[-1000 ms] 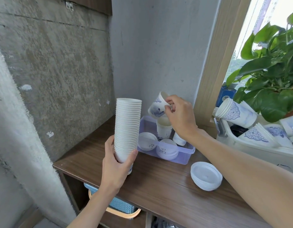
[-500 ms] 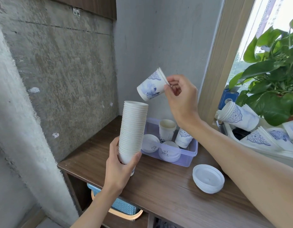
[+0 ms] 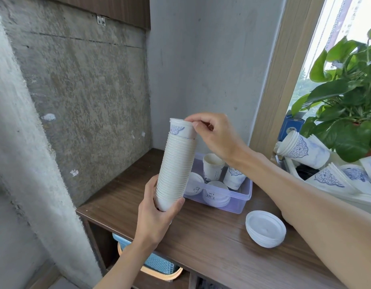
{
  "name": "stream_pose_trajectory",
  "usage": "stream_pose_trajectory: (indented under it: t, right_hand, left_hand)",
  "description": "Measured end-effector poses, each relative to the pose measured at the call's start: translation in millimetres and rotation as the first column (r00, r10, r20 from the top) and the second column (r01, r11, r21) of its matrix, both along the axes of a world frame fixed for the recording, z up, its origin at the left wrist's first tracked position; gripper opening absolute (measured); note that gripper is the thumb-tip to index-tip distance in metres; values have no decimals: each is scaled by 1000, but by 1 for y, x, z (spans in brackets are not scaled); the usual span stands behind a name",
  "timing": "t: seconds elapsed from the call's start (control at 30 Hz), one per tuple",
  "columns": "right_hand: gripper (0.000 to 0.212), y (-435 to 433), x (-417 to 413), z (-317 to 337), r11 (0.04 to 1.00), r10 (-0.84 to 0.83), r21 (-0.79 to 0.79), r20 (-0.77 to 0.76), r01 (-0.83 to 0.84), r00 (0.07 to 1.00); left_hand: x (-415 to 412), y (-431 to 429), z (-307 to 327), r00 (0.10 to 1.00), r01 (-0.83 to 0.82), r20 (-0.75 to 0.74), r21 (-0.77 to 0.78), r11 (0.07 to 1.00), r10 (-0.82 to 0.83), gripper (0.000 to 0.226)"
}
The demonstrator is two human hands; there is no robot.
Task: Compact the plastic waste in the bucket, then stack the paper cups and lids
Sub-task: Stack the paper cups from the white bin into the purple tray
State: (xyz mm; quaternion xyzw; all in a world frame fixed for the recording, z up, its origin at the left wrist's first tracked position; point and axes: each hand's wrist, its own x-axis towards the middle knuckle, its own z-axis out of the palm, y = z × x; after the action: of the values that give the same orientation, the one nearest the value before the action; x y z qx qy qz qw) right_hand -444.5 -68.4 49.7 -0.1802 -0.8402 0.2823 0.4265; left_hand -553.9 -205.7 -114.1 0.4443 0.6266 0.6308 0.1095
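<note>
My left hand (image 3: 157, 217) grips the bottom of a tall stack of white paper cups (image 3: 176, 170), held tilted above the wooden counter. A blue-patterned paper cup (image 3: 181, 129) sits partly in the top of the stack, with the fingers of my right hand (image 3: 213, 134) pinching its rim. Behind the stack, a clear plastic tub (image 3: 241, 202) holds two upright cups (image 3: 212, 166) and a few white lids (image 3: 215, 196). A stack of white lids (image 3: 265, 228) rests on the counter to the right.
The wooden counter (image 3: 201, 243) fills a corner between concrete walls. A white bin (image 3: 334, 197) at the right holds several patterned cups lying on their sides, under a leafy plant (image 3: 347, 97). A blue basket (image 3: 157, 265) sits on the shelf under the counter.
My right hand lifted the patterned cup out of the tub, carried it left and lowered it into the top of the stack. My left hand raised and tilted the stack slightly.
</note>
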Motion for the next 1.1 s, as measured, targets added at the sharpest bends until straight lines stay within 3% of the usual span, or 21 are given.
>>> stream_pose_trajectory:
  t: [0.13,0.2,0.3,0.37,0.43,0.5,0.63,0.8,0.97,1.1]
  right_hand:
    - [26,-3,0,-11,992,104,-95,182,-88,978]
    - [27,-3,0,-17,992,77,-104,117,-65,990]
    - [28,11,-3,-30,978,-102,-183,-14,98,995]
    - [30,28,-1,-45,973,-139,-157,182,168,973]
    - [41,39,2,-62,982,-107,-90,468,168,877]
    - [56,44,1,-76,984,-53,-97,633,146,773]
    - [63,58,-16,-96,975,-21,-143,703,170,711]
    - [72,69,-29,-108,983,-5,-99,831,157,556]
    - [68,73,-35,-115,970,-17,-134,798,205,602]
    - [36,72,-34,-119,958,-156,-64,700,279,697]
  left_hand:
    - [1,0,1,999,-10,39,13,1000,9,66]
    - [2,0,2,999,-2,36,12,1000,2,66]
    - [2,1,3,998,-20,59,25,999,19,66]
    - [4,1,4,997,-31,74,26,999,29,66]
    - [4,1,4,995,-32,98,32,999,29,68]
    - [4,2,3,994,-37,105,35,999,33,70]
    - [3,3,1,993,-54,108,33,998,50,71]
    - [3,3,3,990,-76,118,17,997,74,69]
    - [1,3,0,990,-71,119,9,997,69,69]
    - [1,3,0,992,-60,109,10,998,58,68]
